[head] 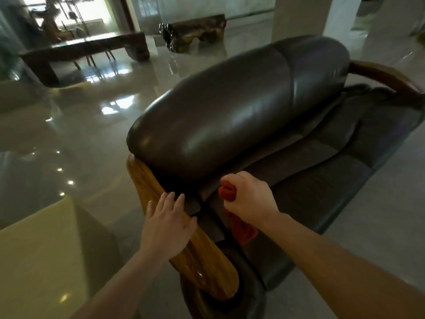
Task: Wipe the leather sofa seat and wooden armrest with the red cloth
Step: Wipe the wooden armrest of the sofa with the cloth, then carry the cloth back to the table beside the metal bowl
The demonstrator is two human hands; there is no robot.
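Observation:
A dark brown leather sofa fills the middle of the view, its rounded backrest [230, 116] on the left and its seat [322, 180] running off to the right. The near wooden armrest [207, 268] slants from the backrest toward me. My left hand [167, 226] lies flat on that armrest, fingers spread, holding nothing. My right hand [248, 201] is closed around the red cloth [228, 192], bunched in the fist. The cloth's loose end hangs below the wrist, over the near end of the seat beside the armrest.
A second wooden armrest [386, 77] curves at the sofa's far end. A yellow box-like block [46, 249] stands on the glossy floor to my left. A long dark wooden bench [87, 51] and a carved stump table [195, 33] stand further back. A white pillar [299, 17] rises behind the sofa.

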